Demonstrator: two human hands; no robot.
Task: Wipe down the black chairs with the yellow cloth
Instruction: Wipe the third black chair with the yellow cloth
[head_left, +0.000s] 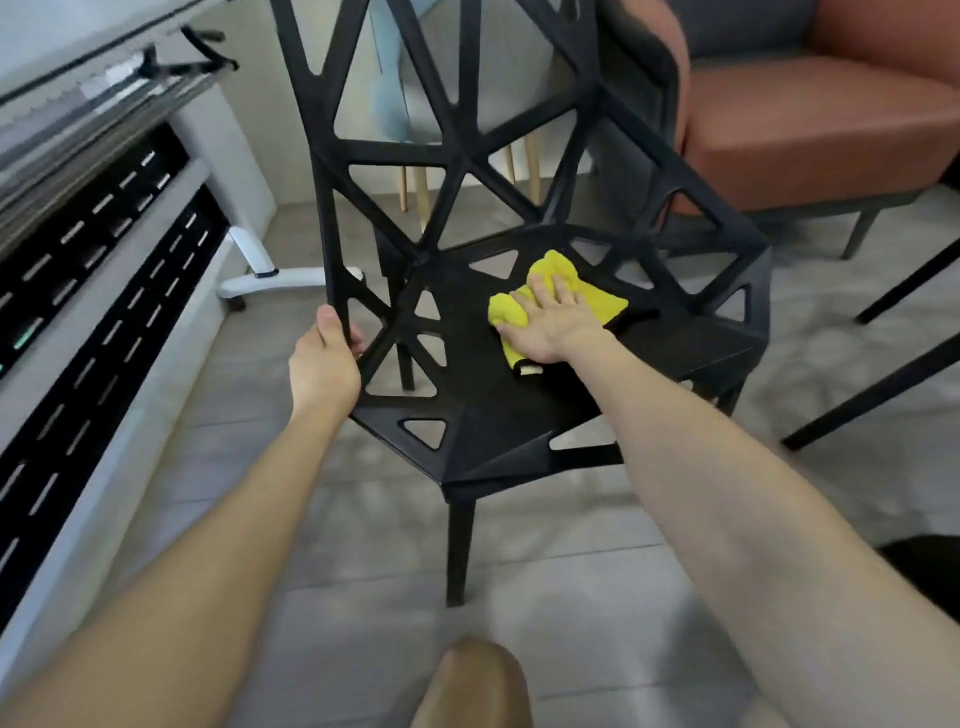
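Note:
A black chair (483, 415) with triangular cut-outs stands on the floor in the middle of the view, its backrest rising at the left and far side. The yellow cloth (563, 283) lies bunched on the seat. My right hand (550, 325) presses flat on the cloth with straight fingers. My left hand (324, 358) grips the near left edge of the chair's frame, thumb on top and fingers curled behind the bar.
An orange-brown armchair (810, 119) stands at the back right. Black legs of other furniture (883, 384) cross the right side. A white table base (260, 265) and a white and black unit (104, 322) fill the left. My knee (472, 686) shows at the bottom.

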